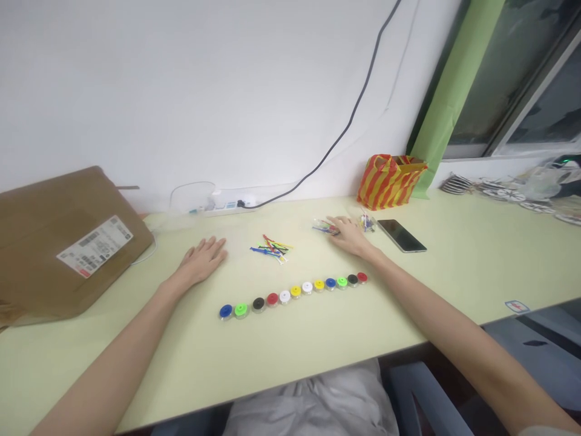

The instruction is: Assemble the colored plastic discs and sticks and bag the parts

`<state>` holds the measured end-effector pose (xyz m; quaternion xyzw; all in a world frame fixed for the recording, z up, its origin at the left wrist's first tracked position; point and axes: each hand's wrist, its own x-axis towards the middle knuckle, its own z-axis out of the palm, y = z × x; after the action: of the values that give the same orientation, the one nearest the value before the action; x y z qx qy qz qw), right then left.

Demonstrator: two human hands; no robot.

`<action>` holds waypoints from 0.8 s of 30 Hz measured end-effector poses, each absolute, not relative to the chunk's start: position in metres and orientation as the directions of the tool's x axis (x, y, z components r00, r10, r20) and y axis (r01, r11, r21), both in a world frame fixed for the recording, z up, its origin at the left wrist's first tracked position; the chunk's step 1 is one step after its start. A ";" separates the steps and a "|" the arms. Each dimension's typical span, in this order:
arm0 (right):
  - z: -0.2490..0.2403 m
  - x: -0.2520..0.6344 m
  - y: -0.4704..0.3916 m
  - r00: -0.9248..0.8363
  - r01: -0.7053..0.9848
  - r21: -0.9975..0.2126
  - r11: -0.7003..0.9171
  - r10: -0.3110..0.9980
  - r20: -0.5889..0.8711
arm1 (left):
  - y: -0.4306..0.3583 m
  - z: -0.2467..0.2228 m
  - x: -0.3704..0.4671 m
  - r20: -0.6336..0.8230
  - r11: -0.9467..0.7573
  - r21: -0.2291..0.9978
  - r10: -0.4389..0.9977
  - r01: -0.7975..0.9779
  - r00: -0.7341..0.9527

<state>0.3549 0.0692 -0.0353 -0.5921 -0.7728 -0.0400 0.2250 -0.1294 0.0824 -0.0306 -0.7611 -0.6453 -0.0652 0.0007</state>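
Note:
My left hand [202, 260] lies palm down on the table with its fingers stretched out, holding nothing. Over a small clear plastic bag [321, 226] of coloured pieces is my right hand [348, 235], its fingers and thumb around the bag's near part. Between the hands lies a loose pile of thin coloured plastic sticks [272, 249], blue, red, yellow, black and white. Closer to me, a slanting row of small round discs [296, 292] with clear rims runs from blue at the left to red at the right. A second clear bag [367, 221] touches or nearly touches my right hand.
A phone [402, 235] lies right of the bags, with a striped red-yellow bag [391, 181] behind. A cardboard package [59, 242] stands at the left. A power strip [227, 203] with a black cable [349, 124] sits by the wall. Stacked round items [503, 191] lie far right.

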 end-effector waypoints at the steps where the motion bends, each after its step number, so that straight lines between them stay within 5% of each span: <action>1: -0.035 0.355 0.068 -0.189 0.930 -0.222 0.294 0.898 0.398 | 0.082 -0.031 -0.129 0.098 -0.159 0.079 0.984 0.984 0.151; 11: -0.035 0.363 0.069 -0.232 0.918 -0.247 0.309 0.926 0.297 | 0.084 -0.033 -0.131 0.089 -0.171 0.080 0.983 0.982 0.164; 24: -0.024 0.368 0.077 -0.147 0.859 -0.373 0.351 0.867 0.477 | 0.086 -0.036 -0.132 0.120 -0.186 0.091 0.977 0.978 0.174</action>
<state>0.3682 0.0770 -0.0238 -0.5695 -0.7573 0.0062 0.3196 -0.1325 0.0864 -0.0360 -0.7662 -0.6381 -0.0754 0.0035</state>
